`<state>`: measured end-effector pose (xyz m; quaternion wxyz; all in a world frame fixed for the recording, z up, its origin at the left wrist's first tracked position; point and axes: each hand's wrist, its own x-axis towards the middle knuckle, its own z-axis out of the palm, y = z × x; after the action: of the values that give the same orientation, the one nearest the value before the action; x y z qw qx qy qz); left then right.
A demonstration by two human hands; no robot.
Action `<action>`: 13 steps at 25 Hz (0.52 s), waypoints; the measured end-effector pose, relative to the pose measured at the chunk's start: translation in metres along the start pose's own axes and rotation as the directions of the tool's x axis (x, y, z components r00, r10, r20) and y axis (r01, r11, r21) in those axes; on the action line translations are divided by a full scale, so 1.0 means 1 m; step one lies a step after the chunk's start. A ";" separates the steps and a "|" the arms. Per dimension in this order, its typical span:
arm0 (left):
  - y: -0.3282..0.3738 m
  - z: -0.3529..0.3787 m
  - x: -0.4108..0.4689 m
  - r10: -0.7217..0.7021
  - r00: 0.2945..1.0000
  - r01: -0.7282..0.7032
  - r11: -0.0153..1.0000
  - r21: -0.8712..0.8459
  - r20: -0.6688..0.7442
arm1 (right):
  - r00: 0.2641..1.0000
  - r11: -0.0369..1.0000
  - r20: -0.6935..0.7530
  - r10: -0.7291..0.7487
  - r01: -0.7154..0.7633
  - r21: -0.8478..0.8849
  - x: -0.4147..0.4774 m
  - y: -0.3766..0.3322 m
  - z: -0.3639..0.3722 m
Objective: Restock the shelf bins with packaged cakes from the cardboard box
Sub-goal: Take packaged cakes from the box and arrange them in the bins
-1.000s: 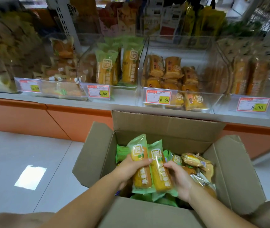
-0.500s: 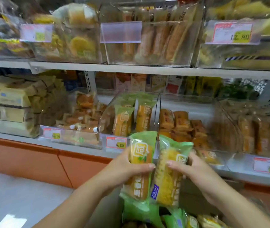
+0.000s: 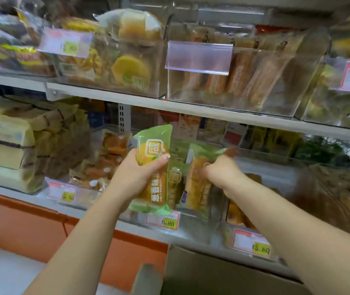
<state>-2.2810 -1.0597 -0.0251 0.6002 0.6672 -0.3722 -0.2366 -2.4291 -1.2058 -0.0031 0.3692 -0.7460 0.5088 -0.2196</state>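
My left hand (image 3: 135,174) grips an upright green-wrapped orange cake (image 3: 151,171) in front of the lower shelf. My right hand (image 3: 218,173) holds a second green-wrapped cake (image 3: 197,188) by its upper part, pushed into the clear bin (image 3: 221,211) that bears the 6.80 price tag (image 3: 163,220). More green-wrapped cakes (image 3: 175,184) stand in that bin between the two held ones. The cardboard box (image 3: 201,271) shows only its back flap at the bottom of the view; its contents are hidden.
Clear bins of other baked goods fill the upper shelf (image 3: 191,109) and both sides of the lower shelf. A bin with a 15.60 tag (image 3: 253,244) sits to the right. The orange shelf base (image 3: 42,226) and pale floor (image 3: 1,271) lie lower left.
Both hands lifted the two cakes out of the box up to the lower shelf. The right hand has moved forward, putting its cake into the bin. The view tilted upward.
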 end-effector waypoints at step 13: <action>0.001 0.012 0.010 0.008 0.997 -0.015 0.996 0.086 0.081 | 0.991 0.923 0.114 -0.066 0.104 -0.370 -0.007 -0.026 -0.005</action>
<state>-2.2845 -1.0753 -0.0251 0.5568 0.6804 -0.4097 -0.2435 -2.4196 -1.1956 0.0210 0.2348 -0.8341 0.4897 -0.0967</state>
